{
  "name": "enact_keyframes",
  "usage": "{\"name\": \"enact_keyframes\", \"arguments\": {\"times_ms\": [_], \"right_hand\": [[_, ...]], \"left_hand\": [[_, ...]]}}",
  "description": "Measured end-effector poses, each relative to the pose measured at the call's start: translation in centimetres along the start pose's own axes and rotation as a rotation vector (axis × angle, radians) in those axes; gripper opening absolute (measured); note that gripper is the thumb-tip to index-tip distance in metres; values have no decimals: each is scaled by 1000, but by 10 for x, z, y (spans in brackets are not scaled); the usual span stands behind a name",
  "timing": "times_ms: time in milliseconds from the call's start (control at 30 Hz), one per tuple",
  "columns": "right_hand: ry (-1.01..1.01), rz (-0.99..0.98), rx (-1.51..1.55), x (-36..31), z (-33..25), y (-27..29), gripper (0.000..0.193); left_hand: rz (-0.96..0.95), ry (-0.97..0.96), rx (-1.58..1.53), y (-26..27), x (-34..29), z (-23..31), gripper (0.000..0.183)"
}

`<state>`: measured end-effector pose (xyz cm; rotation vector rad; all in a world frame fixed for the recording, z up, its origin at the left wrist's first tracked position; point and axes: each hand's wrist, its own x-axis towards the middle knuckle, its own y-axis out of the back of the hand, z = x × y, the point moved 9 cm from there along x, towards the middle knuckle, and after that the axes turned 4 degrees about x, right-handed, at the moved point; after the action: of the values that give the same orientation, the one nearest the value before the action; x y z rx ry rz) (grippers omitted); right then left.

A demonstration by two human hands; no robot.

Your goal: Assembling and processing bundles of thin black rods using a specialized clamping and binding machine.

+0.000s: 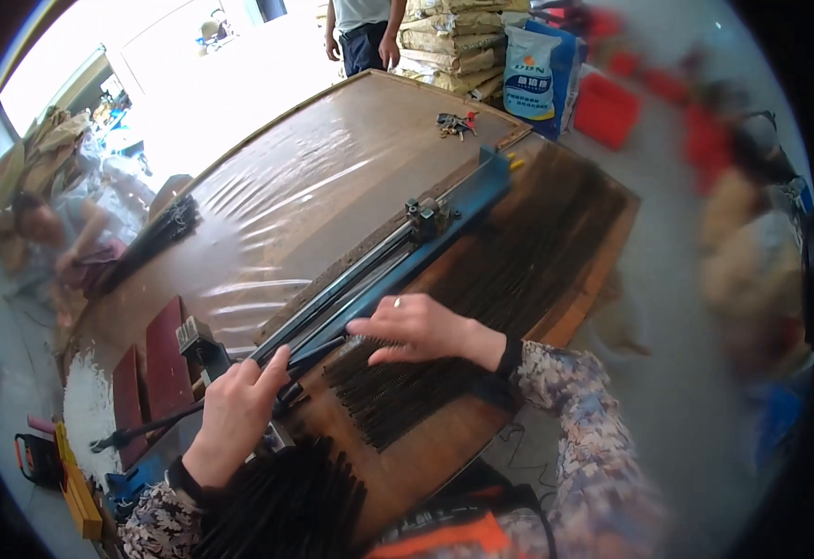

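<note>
My left hand (239, 410) is closed around a long black rod (151, 427), which slants across the near end of a blue metal rail fixture (370, 289). The rod's far end seems to reach my right hand (416, 331). That hand hovers over the fixture's near right side, thumb and forefinger apart, with nothing clearly held. Below it, many thin dark rods (379, 401) lie side by side on the brown tabletop. A thick bundle of black rods (286, 503) sits beneath my left wrist. The fixture carries a metal block (426, 219) farther up its rail.
Clear plastic sheeting (286, 186) covers the far tabletop, where a bunch of keys (456, 124) lies. Dark red boards (167, 359) rest at the left. A person (62, 238) sits left; another person (365, 33) stands behind. Stacked sacks (449, 47) and a red box (605, 110) stand beyond.
</note>
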<state>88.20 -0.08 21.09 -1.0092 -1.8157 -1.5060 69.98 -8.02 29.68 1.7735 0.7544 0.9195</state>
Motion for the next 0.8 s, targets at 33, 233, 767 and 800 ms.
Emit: {"name": "enact_keyframes", "arguments": {"times_ms": [33, 233, 767, 800], "right_hand": [[-86, 6, -56, -19, 27, 6, 44], [-482, -57, -383, -38, 47, -4, 14], [10, -91, 267, 76, -61, -48, 67], [-21, -43, 210, 62, -40, -42, 59]], "left_hand": [[44, -10, -7, 9, 2, 0, 45], [-123, -23, 76, 6, -14, -6, 58], [38, 150, 95, 22, -80, -16, 54], [61, 201, 178, 29, -94, -29, 51]]}}
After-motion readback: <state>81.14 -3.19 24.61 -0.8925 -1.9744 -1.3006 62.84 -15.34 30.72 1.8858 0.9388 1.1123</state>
